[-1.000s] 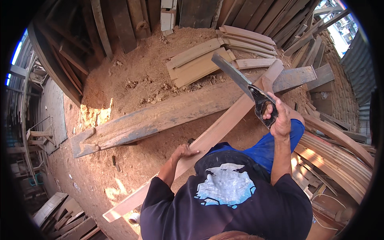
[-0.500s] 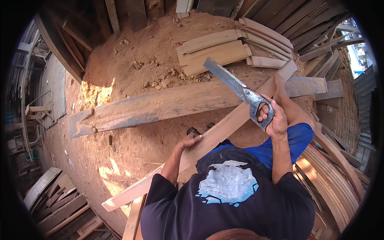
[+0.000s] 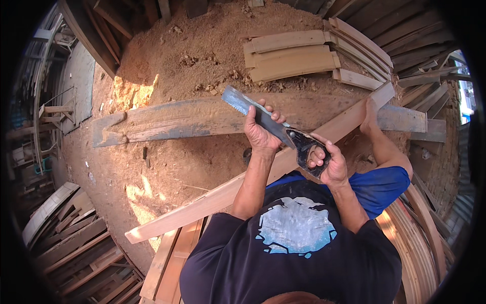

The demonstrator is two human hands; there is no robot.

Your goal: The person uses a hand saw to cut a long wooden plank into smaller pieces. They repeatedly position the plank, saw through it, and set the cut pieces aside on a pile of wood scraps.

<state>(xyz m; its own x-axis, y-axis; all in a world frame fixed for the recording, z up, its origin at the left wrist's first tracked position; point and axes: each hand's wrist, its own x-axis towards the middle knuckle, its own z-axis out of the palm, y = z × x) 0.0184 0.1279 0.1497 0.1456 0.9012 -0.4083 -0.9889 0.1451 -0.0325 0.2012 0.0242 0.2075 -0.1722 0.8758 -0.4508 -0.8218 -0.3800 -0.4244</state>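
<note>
A handsaw [image 3: 270, 124] is held between my two hands, its blade slanting up to the far left. My left hand [image 3: 260, 136] is closed across the blade, with the thumb on one side and fingertips on the other. My right hand [image 3: 331, 167] grips the dark handle, fingers passing through its opening. Beneath the saw, a long pale board [image 3: 217, 196] runs diagonally from the near left to the far right. Near its far end, my bare foot [image 3: 370, 112] rests against it. Part of the board is hidden behind my left forearm and the saw.
A broad weathered plank [image 3: 177, 124] lies across the sawdust-covered ground under the board. Cut pale boards [image 3: 293, 63] are stacked at the far right. Scrap wood [image 3: 76, 243] piles up at the near left, and curved timbers [image 3: 412, 243] lie beside me on the right.
My left hand has left the long board and taken hold of the saw blade. The saw has come lower and turned, showing its other side. My right hand still grips the handle.
</note>
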